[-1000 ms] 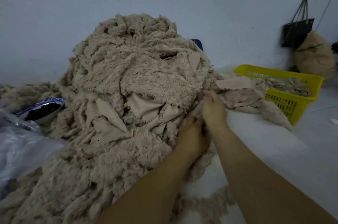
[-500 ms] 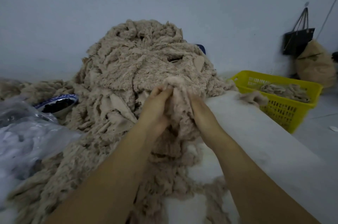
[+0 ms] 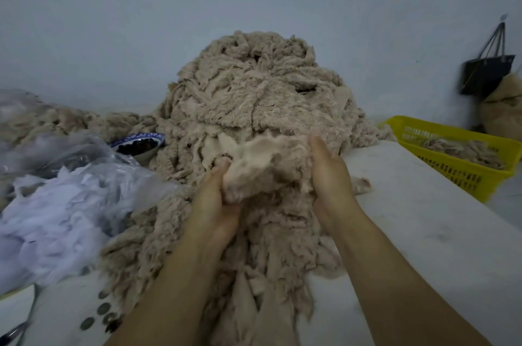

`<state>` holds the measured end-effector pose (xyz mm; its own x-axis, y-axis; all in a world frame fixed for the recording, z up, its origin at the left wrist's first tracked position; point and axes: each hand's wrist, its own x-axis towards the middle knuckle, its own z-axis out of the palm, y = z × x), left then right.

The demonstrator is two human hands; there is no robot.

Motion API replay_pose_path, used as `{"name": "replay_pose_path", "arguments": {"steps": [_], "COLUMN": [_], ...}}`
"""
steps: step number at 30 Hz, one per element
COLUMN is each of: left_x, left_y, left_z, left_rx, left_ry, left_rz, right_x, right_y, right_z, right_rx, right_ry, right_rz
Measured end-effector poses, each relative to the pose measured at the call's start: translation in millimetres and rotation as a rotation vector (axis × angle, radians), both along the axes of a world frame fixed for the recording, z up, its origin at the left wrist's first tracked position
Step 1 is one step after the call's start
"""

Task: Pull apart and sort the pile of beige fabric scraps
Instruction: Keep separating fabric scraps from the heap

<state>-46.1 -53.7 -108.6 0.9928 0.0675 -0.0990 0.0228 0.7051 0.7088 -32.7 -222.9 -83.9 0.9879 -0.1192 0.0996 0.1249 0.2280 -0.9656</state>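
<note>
A tall pile of beige fleecy fabric scraps (image 3: 254, 91) rises in the middle of the white table against the wall. In front of it a bunched beige scrap (image 3: 265, 165) is lifted between both hands. My left hand (image 3: 217, 196) grips its left side, fingers curled into the fluff. My right hand (image 3: 327, 173) holds its right side, thumb up along the edge. More strips hang down from the scrap between my forearms onto the table.
A yellow plastic basket (image 3: 463, 173) with a few beige scraps stands at the right off the table edge. A clear plastic bag with white scraps (image 3: 56, 204) lies left. A blue-rimmed bowl (image 3: 138, 145) sits behind it. Coins (image 3: 103, 309) lie near the front. A black bag (image 3: 485, 71) hangs on the wall.
Both hands left the right edge of the pile, took a clump at its front and have spread apart, stretching the scrap wider. The camera has swung left.
</note>
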Motion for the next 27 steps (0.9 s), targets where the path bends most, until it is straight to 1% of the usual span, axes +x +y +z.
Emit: {"name": "replay_pose_path", "arguments": {"steps": [2,3,4,5,6,7,9,11,13,14,15,17,18,19,21,22,23,24,26,27], "left_x": [-9.4,-9.0,-10.4,-11.7,-13.6,-14.0,-13.0,-9.7,-5.7,-5.0,-5.4,-8.7,-11.7,-14.1,-18.6,-21.5,-19.8,-16.3,-4.6,1.7], "left_y": [10.5,15.8,16.0,17.1,16.4,14.6,13.1,13.5,13.2,12.4,10.2,8.4,7.7,6.2,-0.9,-5.6,-6.7,-5.8,7.0,16.2], "left_z": [-12.8,-20.4,-25.9,-29.0,-27.4,-25.9,-24.3,-26.7,-28.4,-28.3,-27.9,-26.4,-25.8,-27.3,-31.8,-33.2,-36.0,-35.3,-28.1,-26.2], "left_rx": [0.001,0.04,0.128,0.193,0.218,0.266,0.328,0.372,0.383,0.427,0.512,0.77,0.9,1.038,1.407,1.532,1.572,1.454,0.937,0.73], "left_ry": [0.053,0.06,0.039,0.029,0.026,0.032,0.033,0.041,0.046,0.042,0.019,-0.079,-0.16,-0.247,-0.43,-0.476,-0.46,-0.329,0.027,0.15], "left_rz": [0.039,0.039,0.027,0.031,0.023,0.037,0.119,0.225,0.324,0.394,0.484,0.619,0.577,0.444,0.079,-0.032,-0.023,0.081,0.426,0.559], "right_x": [0.0,-1.1,-1.5,-1.5,-0.2,2.5,6.0,8.4,9.0,9.3,9.5,7.8,9.5,12.0,18.2,19.8,22.0,22.9,22.4,21.8], "right_y": [2.4,2.7,2.1,0.6,-1.8,-7.7,-18.2,-22.1,-19.9,-19.6,-19.4,-16.7,-16.4,-16.8,-23.3,-27.6,-33.6,-40.8,-56.3,-60.1], "right_z": [-4.5,-8.1,-11.5,-13.5,-15.4,-16.8,-14.9,-12.8,-10.9,-12.1,-13.4,-14.7,-15.5,-16.5,-18.1,-17.7,-18.7,-19.7,-26.2,-28.7], "right_rx": [0.205,0.274,0.33,0.386,0.47,0.585,0.749,0.803,0.801,0.786,0.765,0.707,0.672,0.643,0.621,0.639,0.66,0.688,0.776,0.811], "right_ry": [0.174,0.239,0.263,0.266,0.256,0.238,0.194,0.149,0.115,0.103,0.093,0.081,0.098,0.124,0.154,0.154,0.166,0.171,0.146,0.13], "right_rz": [0.06,0.061,0.03,-0.007,-0.044,-0.073,-0.062,-0.049,-0.033,-0.019,0.006,0.079,0.097,0.095,0.051,0.035,-0.003,-0.043,-0.117,-0.137]}}
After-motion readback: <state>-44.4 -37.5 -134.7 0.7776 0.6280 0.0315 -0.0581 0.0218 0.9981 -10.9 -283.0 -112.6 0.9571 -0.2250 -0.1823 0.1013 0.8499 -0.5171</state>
